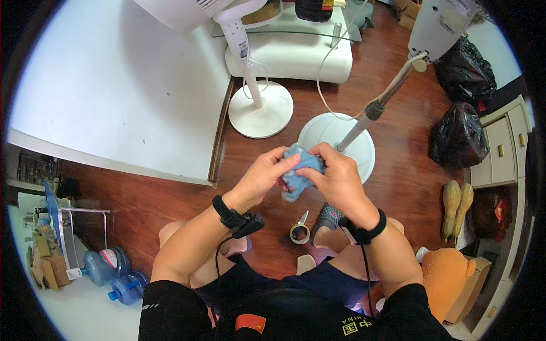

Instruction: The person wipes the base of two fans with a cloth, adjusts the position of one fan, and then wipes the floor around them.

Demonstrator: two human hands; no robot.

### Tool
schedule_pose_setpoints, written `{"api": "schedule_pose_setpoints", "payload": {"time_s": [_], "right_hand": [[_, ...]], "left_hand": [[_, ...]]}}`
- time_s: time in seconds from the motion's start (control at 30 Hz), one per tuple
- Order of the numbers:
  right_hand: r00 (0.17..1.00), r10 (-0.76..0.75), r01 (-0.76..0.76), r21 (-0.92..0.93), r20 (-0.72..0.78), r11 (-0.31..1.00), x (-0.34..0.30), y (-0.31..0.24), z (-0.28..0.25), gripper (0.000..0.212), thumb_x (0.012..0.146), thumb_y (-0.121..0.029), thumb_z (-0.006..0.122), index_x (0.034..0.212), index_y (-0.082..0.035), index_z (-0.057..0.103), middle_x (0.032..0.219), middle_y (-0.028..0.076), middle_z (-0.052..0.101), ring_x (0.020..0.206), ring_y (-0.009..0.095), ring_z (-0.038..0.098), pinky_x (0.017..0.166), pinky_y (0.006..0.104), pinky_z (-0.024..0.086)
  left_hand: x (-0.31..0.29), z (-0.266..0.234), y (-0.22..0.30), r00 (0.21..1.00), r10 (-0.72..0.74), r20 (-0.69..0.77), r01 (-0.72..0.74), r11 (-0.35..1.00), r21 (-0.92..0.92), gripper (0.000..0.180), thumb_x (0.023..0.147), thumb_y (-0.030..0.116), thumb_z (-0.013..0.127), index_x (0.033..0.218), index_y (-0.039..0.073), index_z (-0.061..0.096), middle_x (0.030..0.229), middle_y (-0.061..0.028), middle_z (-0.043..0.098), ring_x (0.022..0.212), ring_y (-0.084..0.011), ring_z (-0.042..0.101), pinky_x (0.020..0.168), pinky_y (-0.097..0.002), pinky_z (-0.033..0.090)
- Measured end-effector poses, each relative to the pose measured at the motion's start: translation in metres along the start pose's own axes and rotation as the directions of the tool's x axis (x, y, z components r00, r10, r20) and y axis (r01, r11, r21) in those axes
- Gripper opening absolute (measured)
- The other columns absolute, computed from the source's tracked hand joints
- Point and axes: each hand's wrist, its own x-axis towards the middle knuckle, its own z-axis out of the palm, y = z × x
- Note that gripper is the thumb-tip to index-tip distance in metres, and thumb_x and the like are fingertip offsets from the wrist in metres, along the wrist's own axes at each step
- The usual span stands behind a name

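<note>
While bunched, blue cloth [300, 170] between left hand [263, 176], right hand [336, 179]

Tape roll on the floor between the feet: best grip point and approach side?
Take the tape roll across its outer rim, coming straight down from above. It lies flat on the wood floor, hole up, so opposite sides of the ring are exposed. A loose tail sticks up at its upper edge; avoid that side.

Blue cloth [300, 172]: crumpled into a wad, soft and wrinkled, bunched between your fingers above the wooden floor, partly hidden by them.
</note>
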Motion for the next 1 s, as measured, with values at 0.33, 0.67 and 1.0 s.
{"api": "schedule_pose_setpoints", "payload": {"time_s": [0.33,0.67,1.0], "right_hand": [[0.985,0.039,-0.036,0.018,-0.171,0.999,0.006,-0.011,-0.023,0.033,0.082,-0.014,0.083,0.105,-0.001,0.062,0.085,0.017,0.07,0.076,0.03,0.071,0.066,0.0369,0.054],[0.982,0.053,-0.054,0.0,-0.18,0.999,0.01,0.001,-0.032,0.031,0.08,-0.012,0.084,0.101,-0.002,0.063,0.083,0.017,0.069,0.071,0.032,0.07,0.061,0.0364,0.054],[0.951,0.103,-0.121,-0.044,-0.293,0.992,0.012,0.023,-0.046,0.029,0.08,-0.009,0.082,0.099,-0.003,0.062,0.079,0.017,0.068,0.066,0.031,0.069,0.059,0.035,0.053]], "left_hand": [[0.142,-0.139,0.099,0.802,0.381,-0.46,-0.121,0.858,0.5,0.107,0.08,0.049,0.084,0.15,-0.008,0.027,0.133,-0.0238,0.053,0.124,-0.0302,0.053,0.103,-0.0414,0.045],[0.257,-0.204,0.171,0.699,0.642,-0.315,-0.405,0.719,0.566,0.079,0.063,0.03,0.098,0.12,-0.009,0.059,0.11,-0.0168,0.07,0.1,-0.025,0.066,0.097,-0.0379,0.05],[0.257,-0.189,0.168,0.688,0.548,-0.475,-0.26,0.798,0.543,0.06,0.068,0.016,0.09,0.113,-0.008,0.058,0.105,-0.0141,0.07,0.091,-0.0223,0.068,0.079,-0.0351,0.055]]}}
